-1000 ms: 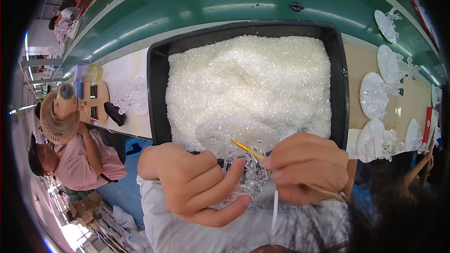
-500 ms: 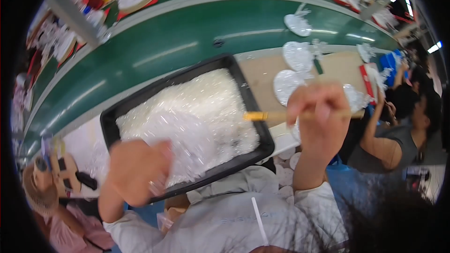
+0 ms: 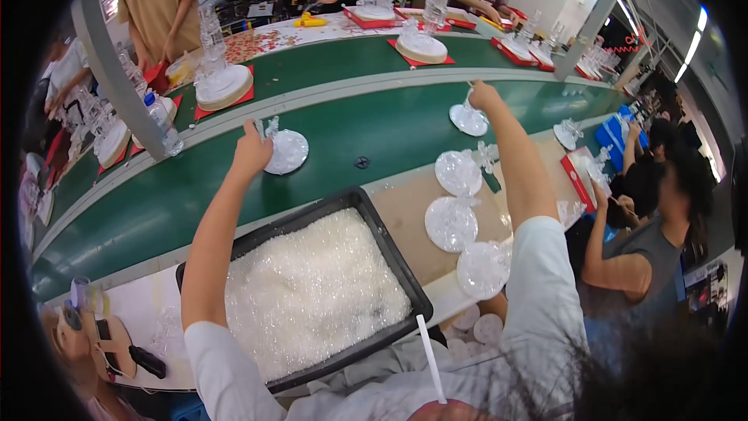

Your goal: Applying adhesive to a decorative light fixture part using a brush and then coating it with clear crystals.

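My left hand (image 3: 254, 150) reaches over the green conveyor belt (image 3: 374, 136). Its fingers close on the small clear figure of a round, sparkling disc ornament (image 3: 287, 153) resting on the belt. Farther right, my right hand (image 3: 485, 97) pinches the upper part of another disc ornament (image 3: 469, 119), also on the belt; its fingertips are partly hidden. Beneath my left forearm stands a black tray (image 3: 387, 248) full of loose, glittering white granules (image 3: 315, 284). More disc ornaments (image 3: 451, 224) lie in a row on the brown board right of the tray.
Larger white ornaments on red mats (image 3: 421, 45) line the raised far belt. A grey post (image 3: 111, 70) and a water bottle (image 3: 162, 126) stand at left. A co-worker (image 3: 643, 257) sits close on the right; others work across the belt.
Both hands have moved forward from the tray to the belt. The disc held over the tray now rests on the belt. The brush from my right hand no longer shows; the view has tilted up.
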`<action>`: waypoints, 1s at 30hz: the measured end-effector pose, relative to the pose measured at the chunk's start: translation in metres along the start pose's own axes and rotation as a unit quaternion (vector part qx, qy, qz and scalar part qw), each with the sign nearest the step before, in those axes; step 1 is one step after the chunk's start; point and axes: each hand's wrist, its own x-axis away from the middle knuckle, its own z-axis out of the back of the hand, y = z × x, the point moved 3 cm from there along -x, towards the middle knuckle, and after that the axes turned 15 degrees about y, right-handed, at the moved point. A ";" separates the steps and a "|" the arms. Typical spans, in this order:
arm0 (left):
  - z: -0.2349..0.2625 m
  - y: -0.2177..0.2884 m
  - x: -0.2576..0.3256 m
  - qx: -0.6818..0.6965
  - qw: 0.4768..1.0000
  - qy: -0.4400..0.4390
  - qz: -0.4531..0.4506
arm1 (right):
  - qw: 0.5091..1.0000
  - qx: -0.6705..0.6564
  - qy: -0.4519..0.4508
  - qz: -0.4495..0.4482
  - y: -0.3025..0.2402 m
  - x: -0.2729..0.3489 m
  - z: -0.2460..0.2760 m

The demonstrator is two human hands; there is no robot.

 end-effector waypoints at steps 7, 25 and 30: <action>0.120 0.057 0.102 0.025 0.996 -0.041 -0.077 | 0.998 0.052 0.006 0.043 0.009 -0.018 -0.035; 0.289 0.098 0.213 0.109 0.991 0.057 -0.051 | 0.660 -0.541 -0.362 0.375 -0.285 0.381 0.219; 0.276 0.068 0.254 0.012 0.986 -0.151 0.074 | 0.656 -0.469 -0.407 0.430 -0.311 0.427 0.217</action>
